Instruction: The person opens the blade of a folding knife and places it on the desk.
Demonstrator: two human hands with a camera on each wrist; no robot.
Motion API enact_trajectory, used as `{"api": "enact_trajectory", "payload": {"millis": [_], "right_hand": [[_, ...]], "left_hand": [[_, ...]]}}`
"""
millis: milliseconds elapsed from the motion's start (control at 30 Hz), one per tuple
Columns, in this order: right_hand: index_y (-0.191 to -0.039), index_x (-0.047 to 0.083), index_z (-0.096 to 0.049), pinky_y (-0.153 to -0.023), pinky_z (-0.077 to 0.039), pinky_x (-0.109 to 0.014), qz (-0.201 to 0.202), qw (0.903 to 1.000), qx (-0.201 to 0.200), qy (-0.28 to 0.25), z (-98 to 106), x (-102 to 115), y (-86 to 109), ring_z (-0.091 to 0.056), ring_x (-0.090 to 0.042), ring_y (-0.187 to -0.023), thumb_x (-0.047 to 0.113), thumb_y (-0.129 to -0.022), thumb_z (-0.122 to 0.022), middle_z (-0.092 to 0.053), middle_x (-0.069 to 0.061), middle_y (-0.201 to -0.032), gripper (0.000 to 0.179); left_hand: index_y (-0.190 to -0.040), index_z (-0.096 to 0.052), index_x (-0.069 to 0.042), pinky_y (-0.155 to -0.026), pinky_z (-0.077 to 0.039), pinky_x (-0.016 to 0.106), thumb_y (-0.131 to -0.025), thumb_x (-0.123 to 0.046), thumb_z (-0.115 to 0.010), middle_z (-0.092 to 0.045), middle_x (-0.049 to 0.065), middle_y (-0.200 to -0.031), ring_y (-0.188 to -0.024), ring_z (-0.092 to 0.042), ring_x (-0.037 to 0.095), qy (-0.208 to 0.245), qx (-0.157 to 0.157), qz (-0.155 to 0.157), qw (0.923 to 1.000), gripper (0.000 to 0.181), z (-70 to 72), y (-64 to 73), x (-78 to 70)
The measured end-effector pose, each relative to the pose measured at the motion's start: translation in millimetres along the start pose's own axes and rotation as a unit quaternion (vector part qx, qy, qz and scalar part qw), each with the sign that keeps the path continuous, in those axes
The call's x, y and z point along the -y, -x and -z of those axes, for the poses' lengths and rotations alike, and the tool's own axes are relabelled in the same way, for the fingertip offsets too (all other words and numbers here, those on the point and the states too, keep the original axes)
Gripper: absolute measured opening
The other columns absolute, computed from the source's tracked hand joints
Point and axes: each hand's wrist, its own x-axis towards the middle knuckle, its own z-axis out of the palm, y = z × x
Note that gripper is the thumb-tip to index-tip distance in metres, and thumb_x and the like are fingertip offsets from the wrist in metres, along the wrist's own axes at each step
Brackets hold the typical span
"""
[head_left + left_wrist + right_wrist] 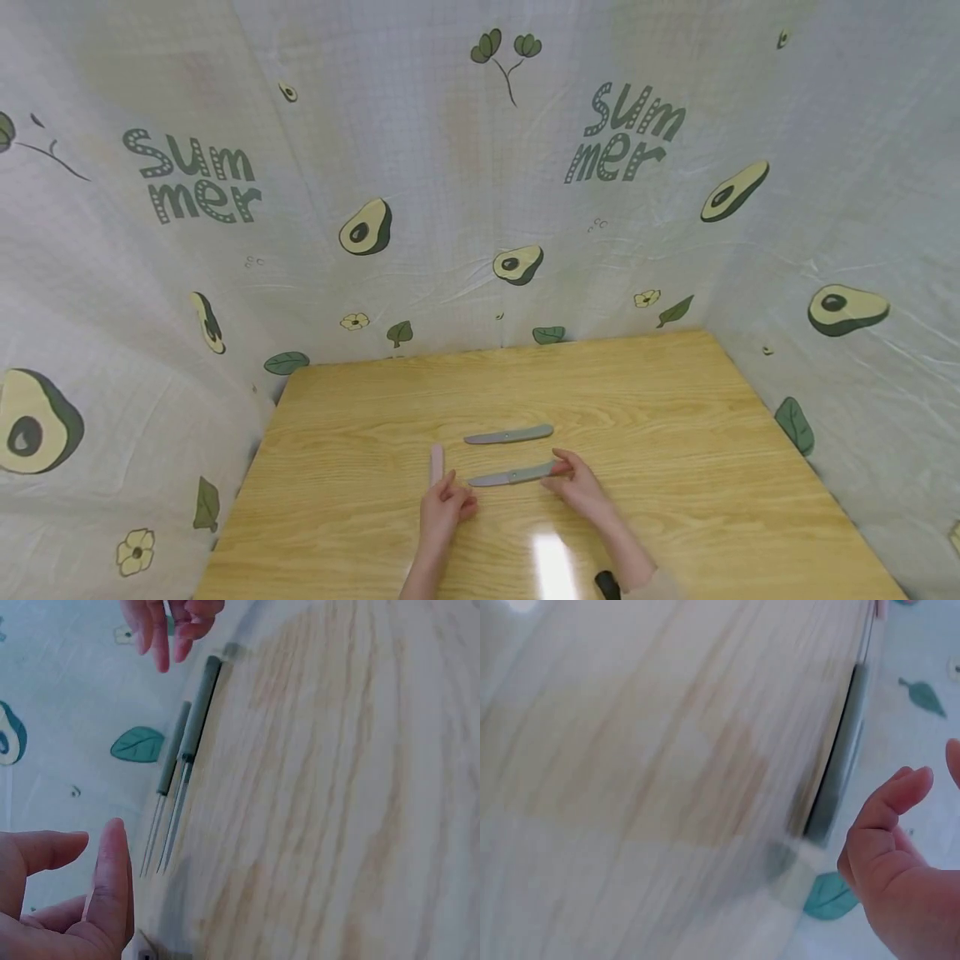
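Two knives lie roughly parallel on the wooden table, the far knife (508,435) and the near knife (513,475). Both have grey-green handles at their right ends and blades toward the left. My right hand (579,487) hovers by the near knife's handle end; the right wrist view shows its bent fingers (889,817) apart from the handle (840,757). My left hand (444,510) is beside a pale pinkish strip (437,463), whose kind I cannot make out. Thumb and forefinger (112,877) stand apart in the left wrist view, holding nothing visible.
The wooden table (360,417) meets hanging cloth (442,167) printed with avocados and leaves at the back and sides. A small black object (607,585) shows beside the right forearm. Bright glare lies on the tabletop near the front.
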Motion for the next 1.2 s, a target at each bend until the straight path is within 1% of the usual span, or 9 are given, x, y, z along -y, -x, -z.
{"api": "enact_trajectory", "payload": {"millis": [133,267,400,500,633,700,933,1033,1200], "right_hand": [[-0.137,-0.015,-0.039,-0.072,-0.059,-0.035,0.018,0.9978,0.036,-0.053,-17.7,8.2,2.1,-0.057,-0.021,-0.086,0.001,-0.086,-0.067,-0.052,-0.029,-0.117,0.060],[-0.139,-0.018,-0.032,-0.086,-0.058,-0.043,0.036,0.9923,0.086,-0.082,-36.9,14.7,1.3,-0.062,-0.030,-0.097,0.003,-0.092,-0.061,-0.045,-0.038,-0.127,0.059],[-0.141,-0.017,-0.031,-0.092,-0.056,-0.044,0.037,0.9891,0.113,-0.087,-60.3,19.8,-2.5,-0.059,-0.038,-0.109,0.009,-0.094,-0.060,-0.044,-0.038,-0.132,0.061],[-0.143,-0.014,-0.032,-0.095,-0.054,-0.046,0.033,0.9875,0.128,-0.087,-80.5,21.9,-7.8,-0.055,-0.040,-0.116,0.014,-0.096,-0.061,-0.046,-0.034,-0.133,0.062],[-0.143,-0.012,-0.034,-0.100,-0.049,-0.051,0.037,0.9862,0.142,-0.076,-104.0,22.9,-16.9,-0.050,-0.043,-0.122,0.017,-0.097,-0.060,-0.047,-0.032,-0.135,0.061],[-0.143,-0.010,-0.035,-0.102,-0.047,-0.052,0.036,0.9870,0.142,-0.066,-113.0,23.5,-20.4,-0.048,-0.044,-0.124,0.016,-0.096,-0.060,-0.046,-0.031,-0.136,0.059],[-0.143,-0.007,-0.039,-0.103,-0.046,-0.055,0.012,0.9919,0.118,-0.047,-135.2,27.3,-29.7,-0.046,-0.046,-0.125,0.013,-0.094,-0.060,-0.046,-0.031,-0.135,0.057],[-0.141,-0.007,-0.041,-0.103,-0.046,-0.054,0.011,0.9937,0.105,-0.038,-140.8,28.8,-33.1,-0.048,-0.046,-0.124,0.010,-0.093,-0.059,-0.049,-0.031,-0.133,0.054],[-0.140,-0.007,-0.043,-0.102,-0.047,-0.054,0.007,0.9946,0.098,-0.033,-147.3,29.1,-36.1,-0.050,-0.044,-0.122,0.007,-0.092,-0.057,-0.053,-0.029,-0.129,0.052]], "left_hand": [[-0.139,-0.037,0.019,-0.068,-0.062,0.028,-0.090,0.003,-0.058,-0.064,0.010,-0.084,-0.074,-0.067,0.018,-0.001,-0.051,-0.016,0.9986,0.055,13.0,-3.1,-8.5],[-0.136,-0.046,0.013,-0.068,-0.061,0.026,-0.092,-0.002,-0.059,-0.063,0.013,-0.093,-0.079,-0.065,0.018,-0.049,-0.099,-0.031,0.9935,0.048,24.1,-4.7,-16.0],[-0.132,-0.051,0.011,-0.069,-0.056,0.022,-0.093,-0.006,-0.059,-0.064,0.018,-0.104,-0.088,-0.064,0.024,-0.102,-0.131,-0.042,0.9852,0.044,33.4,-7.1,-19.4],[-0.132,-0.052,0.011,-0.075,-0.056,0.026,-0.094,-0.006,-0.058,-0.065,0.022,-0.108,-0.097,-0.063,0.031,-0.127,-0.139,-0.043,0.9811,0.042,41.4,-10.7,-20.6],[-0.133,-0.049,0.012,-0.088,-0.055,0.041,-0.096,-0.009,-0.057,-0.064,0.025,-0.113,-0.105,-0.061,0.036,-0.144,-0.129,-0.036,0.9804,0.043,50.7,-15.7,-21.3],[-0.134,-0.049,0.012,-0.091,-0.053,0.045,-0.096,-0.010,-0.057,-0.064,0.026,-0.114,-0.108,-0.060,0.037,-0.145,-0.121,-0.032,0.9815,0.044,53.0,-17.8,-21.4],[-0.138,-0.043,0.012,-0.099,-0.048,0.056,-0.096,-0.005,-0.054,-0.056,0.034,-0.124,-0.116,-0.054,0.047,-0.142,-0.063,-0.020,0.9877,0.047,55.9,-25.1,-24.4],[-0.139,-0.041,0.012,-0.096,-0.050,0.053,-0.095,-0.004,-0.053,-0.055,0.034,-0.125,-0.114,-0.055,0.044,-0.132,-0.055,-0.005,0.9897,0.049,55.7,-28.5,-26.2],[-0.141,-0.037,0.014,-0.088,-0.056,0.042,-0.093,-0.001,-0.051,-0.055,0.034,-0.124,-0.109,-0.058,0.035,-0.083,-0.045,0.021,0.9953,0.052,54.6,-31.0,-27.4]]}}
